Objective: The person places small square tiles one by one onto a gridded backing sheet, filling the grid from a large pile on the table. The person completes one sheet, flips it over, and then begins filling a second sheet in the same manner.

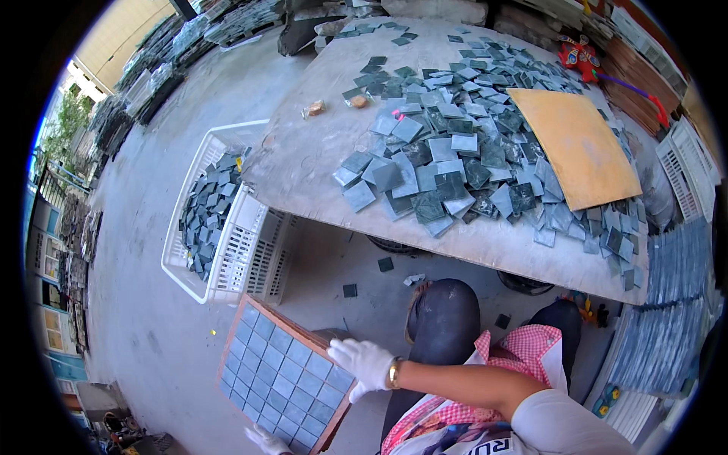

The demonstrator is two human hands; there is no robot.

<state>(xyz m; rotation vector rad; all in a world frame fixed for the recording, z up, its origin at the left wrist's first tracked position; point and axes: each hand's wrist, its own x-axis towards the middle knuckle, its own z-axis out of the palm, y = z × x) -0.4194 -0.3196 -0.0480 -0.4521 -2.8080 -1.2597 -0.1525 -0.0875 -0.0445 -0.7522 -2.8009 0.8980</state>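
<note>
A tilted reddish-brown board with a rim (243, 301) is at the lower left, covered by rows of square blue-grey stone tiles (277, 362). My right hand (365, 367), in a white glove and with a gold-coloured band at the wrist, grips its right edge. At the board's lower left edge is my gloved left hand (265, 439), cut off by the bottom of the picture. Its fingers reach the edge, but its grip is partly hidden. Beneath the board's upper right side, more brown edges show, like further boards stacked there.
Loose dark tiles (447, 163) heap on a large worktable (296, 171), with a tan sheet (580, 148) over some. White plastic baskets (250, 250) stand left of it, the top one full of tiles. Slate stacks (675, 303) line the right. Several tiles lie on the floor near my knees.
</note>
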